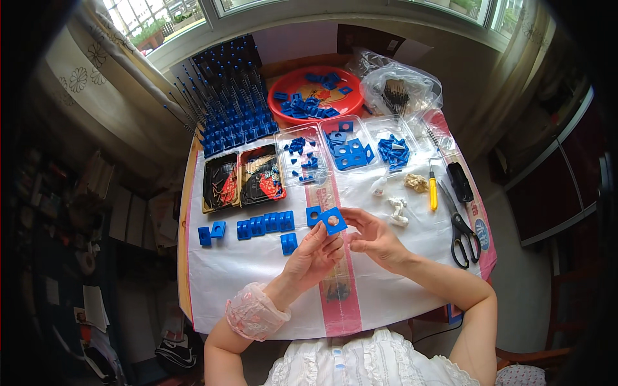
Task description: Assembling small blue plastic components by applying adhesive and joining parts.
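A square blue plastic plate with a round hole [333, 220] is pinched between the thumb and fingers of my left hand [311, 256], above the middle of the table. My right hand [380, 243] is close to the plate's right edge. Its fingers are bent and its thumb stands apart; whether a fingertip touches the plate I cannot tell. Just behind the held plate is another blue holed piece [313, 215], partly hidden. To the left stands a row of blue curved blocks [264, 224], with a single blue block [289, 243] nearer me and two blue pieces [211, 232] farther left.
Black trays [221, 183] of small metal parts and clear boxes [301, 156] of blue parts stand behind. Farther back are blue spring assemblies [235, 116], a red basin [278, 108] and a plastic bag [412, 83]. A yellow-handled screwdriver [432, 193] and black scissors [462, 235] lie right.
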Available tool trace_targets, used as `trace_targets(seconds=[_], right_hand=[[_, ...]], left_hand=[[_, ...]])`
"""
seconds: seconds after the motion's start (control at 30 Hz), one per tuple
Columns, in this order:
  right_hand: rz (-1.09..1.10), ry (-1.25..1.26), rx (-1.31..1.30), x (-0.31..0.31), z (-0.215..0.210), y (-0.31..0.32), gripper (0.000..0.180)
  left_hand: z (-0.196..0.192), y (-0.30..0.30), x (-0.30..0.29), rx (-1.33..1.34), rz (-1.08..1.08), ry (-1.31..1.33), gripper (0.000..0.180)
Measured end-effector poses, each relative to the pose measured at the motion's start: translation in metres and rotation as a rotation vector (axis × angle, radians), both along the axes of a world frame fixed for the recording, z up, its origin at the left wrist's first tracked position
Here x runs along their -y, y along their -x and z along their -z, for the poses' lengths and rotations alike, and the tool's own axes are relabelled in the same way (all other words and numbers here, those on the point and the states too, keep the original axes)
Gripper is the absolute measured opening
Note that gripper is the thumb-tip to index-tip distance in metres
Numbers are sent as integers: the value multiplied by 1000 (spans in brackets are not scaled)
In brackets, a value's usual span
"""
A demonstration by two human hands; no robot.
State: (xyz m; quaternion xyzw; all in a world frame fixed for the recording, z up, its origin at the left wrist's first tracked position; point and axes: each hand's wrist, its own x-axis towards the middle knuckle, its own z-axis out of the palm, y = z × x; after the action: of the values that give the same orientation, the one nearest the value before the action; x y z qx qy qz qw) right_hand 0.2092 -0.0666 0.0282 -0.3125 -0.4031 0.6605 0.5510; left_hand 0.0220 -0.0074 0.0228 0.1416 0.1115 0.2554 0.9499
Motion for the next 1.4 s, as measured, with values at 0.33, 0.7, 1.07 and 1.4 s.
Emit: trace_targets(seconds=[0.33,0.7,1.07,1.4], right_hand=[[-24,61,-138,-22,7,19,75],[-14,118,-228,-20,10,18,65],[-11,122,-238,-20,9,16,58],[56,-347,1010,-38,-58,-24,48]], left_hand=[[-7,1,6,-124,-39,9,23],[-3,-2,7,-115,-37,67,21],[2,-4,7,-74,-12,78,16],[16,-7,18,-4,92,139,40]])
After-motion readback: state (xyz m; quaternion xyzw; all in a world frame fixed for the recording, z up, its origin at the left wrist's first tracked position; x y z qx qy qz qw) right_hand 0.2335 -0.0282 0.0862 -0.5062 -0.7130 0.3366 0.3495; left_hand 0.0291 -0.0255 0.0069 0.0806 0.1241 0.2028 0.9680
